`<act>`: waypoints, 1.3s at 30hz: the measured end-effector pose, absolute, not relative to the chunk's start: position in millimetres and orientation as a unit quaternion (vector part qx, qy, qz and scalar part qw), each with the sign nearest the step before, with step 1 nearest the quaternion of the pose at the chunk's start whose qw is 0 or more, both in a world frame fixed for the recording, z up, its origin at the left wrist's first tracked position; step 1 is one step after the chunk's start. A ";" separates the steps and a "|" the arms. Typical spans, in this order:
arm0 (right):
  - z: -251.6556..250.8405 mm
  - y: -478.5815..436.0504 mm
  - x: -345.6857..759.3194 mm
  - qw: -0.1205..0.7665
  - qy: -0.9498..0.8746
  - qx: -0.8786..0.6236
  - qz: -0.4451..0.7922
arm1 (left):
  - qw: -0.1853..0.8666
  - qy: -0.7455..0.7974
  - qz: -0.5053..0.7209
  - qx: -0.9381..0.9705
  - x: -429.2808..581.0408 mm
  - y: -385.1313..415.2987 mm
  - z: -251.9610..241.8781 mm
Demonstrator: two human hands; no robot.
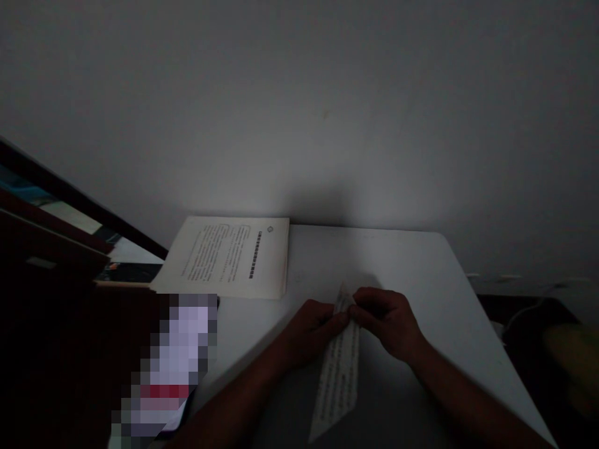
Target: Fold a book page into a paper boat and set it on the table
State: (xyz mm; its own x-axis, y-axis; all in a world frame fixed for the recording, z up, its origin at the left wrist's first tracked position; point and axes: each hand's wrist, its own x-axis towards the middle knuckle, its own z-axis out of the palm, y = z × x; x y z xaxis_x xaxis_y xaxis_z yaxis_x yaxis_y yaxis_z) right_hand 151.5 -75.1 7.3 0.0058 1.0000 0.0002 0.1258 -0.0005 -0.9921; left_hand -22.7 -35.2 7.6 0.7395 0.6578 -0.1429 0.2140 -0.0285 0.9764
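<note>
A narrow folded strip of printed paper (339, 377) rises from the near side of the white table towards a pointed far end. My left hand (316, 327) grips its left edge near that end, with the thumb lying on the paper. From the right, my right hand (390, 318) pinches the same part, thumb and fingertips close to my left thumb. The lower end of the strip hangs free of both hands and is cut at a slant. The fingertips behind the paper are hidden.
A stack of printed sheets (238, 259) lies at the table's back left, against the wall (299, 112). At the left edge is a phone-like device with a blurred-out screen (173, 368). The white table (412, 262) has a rounded back right corner.
</note>
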 end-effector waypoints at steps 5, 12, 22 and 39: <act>4.0 -73.4 149.8 0.511 -0.478 -0.512 0.498 | 0.639 0.267 0.150 0.706 -24.0 -34.2 13.3; 4.8 -79.8 145.1 0.523 -0.458 -0.485 0.531 | 0.661 0.220 0.114 0.709 -25.6 -30.4 22.4; 9.0 -67.3 155.0 0.561 -0.416 -0.462 0.547 | 0.607 0.292 0.193 0.714 -25.9 -36.7 8.6; 12.8 -76.0 146.7 0.420 -0.485 -0.453 0.619 | 0.478 0.352 0.274 0.757 -23.0 -34.5 13.4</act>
State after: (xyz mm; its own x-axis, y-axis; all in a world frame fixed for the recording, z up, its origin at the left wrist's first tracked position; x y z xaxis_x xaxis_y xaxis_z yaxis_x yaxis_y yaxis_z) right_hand 146.7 -76.0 12.8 -0.2367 0.9595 -0.1530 -0.0813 -0.1765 -0.9809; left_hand -23.0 -34.5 13.4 0.6025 0.7943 0.0787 0.2706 -0.2960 0.9160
